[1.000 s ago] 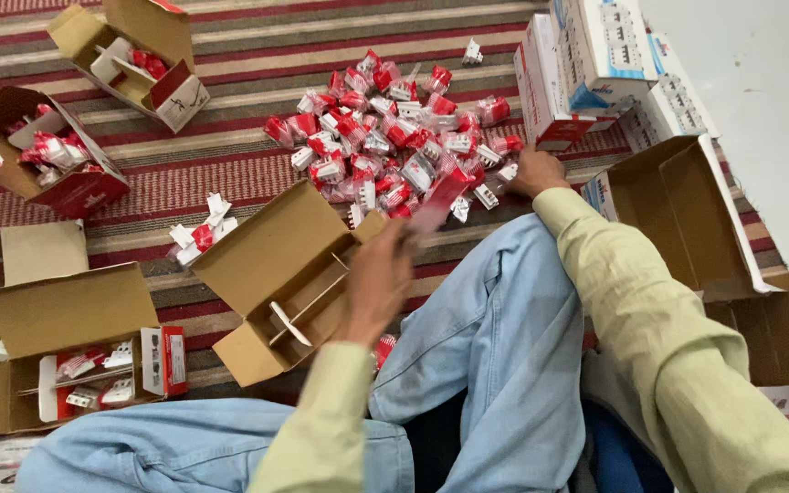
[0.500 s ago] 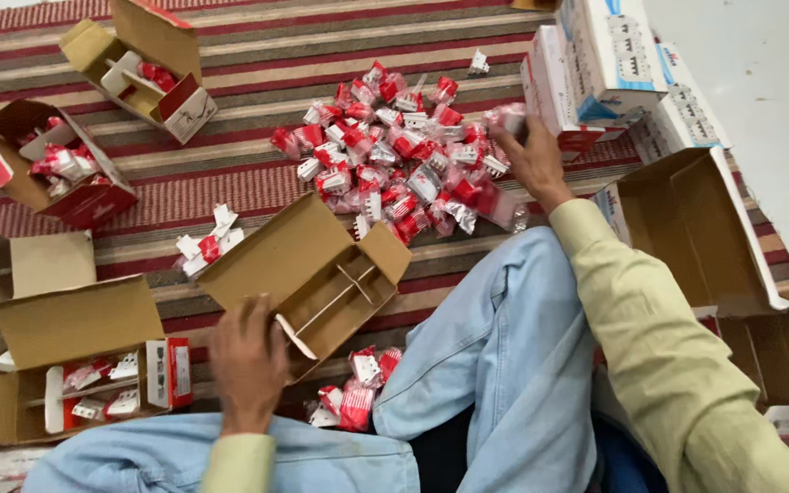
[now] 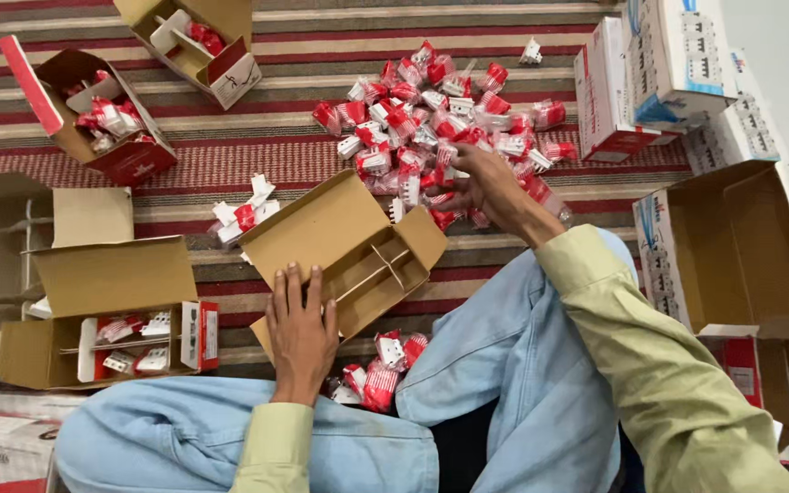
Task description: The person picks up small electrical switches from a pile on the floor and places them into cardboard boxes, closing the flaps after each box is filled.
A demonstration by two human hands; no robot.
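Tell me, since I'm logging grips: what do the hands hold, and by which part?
The left hand rests flat on the open cardboard box at its near edge. The right hand reaches into the pile of red-and-white packets; any grasp cannot be told.

We note our left hand (image 3: 300, 333) lying flat, palm down, fingers together and extended. Our right hand (image 3: 488, 187) reaches forward (arm nearly straight), fingers curled downward.

The right hand (image 3: 486, 187) covers whatever it grips in the pile of red-and-white packets (image 3: 440, 119) — its fingertips are buried there. The left hand (image 3: 301, 333) hides the near edge of the open cardboard box (image 3: 349, 246). The large carton (image 3: 741, 246) runs off the right edge.
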